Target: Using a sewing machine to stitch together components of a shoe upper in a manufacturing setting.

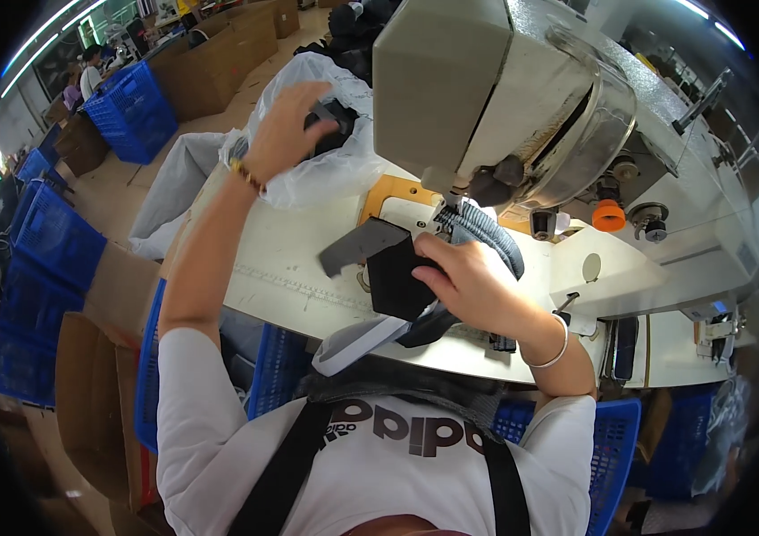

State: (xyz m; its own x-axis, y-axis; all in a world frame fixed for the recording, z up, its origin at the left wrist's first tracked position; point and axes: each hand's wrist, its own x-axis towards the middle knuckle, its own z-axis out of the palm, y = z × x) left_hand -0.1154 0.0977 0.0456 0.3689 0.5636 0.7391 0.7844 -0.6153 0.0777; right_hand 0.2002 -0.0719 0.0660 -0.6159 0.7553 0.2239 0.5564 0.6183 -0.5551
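Observation:
At the far left of the sewing machine, my left hand (283,132) reaches over a translucent plastic bag (295,183). Its thumb and fingers are apart around dark cut pieces (337,123) in the bag, and it is slightly blurred. My right hand (473,284) pinches the edge of a flat black angular piece (402,272) between thumb and fingers, below the machine head. A dark grey flap (363,243) sticks out left of that piece. Under it, a light grey curved strip (357,344) hangs over the table's near edge. Ribbed grey fabric (487,234) lies behind my right hand.
The sewing machine's head (442,89) overhangs the white worktable (281,268), which bears a printed ruler scale. An orange knob (608,215) sticks out beneath its arm. Blue crates (129,112) and cardboard boxes (210,67) stand on the floor to the left; a person (90,73) sits far off.

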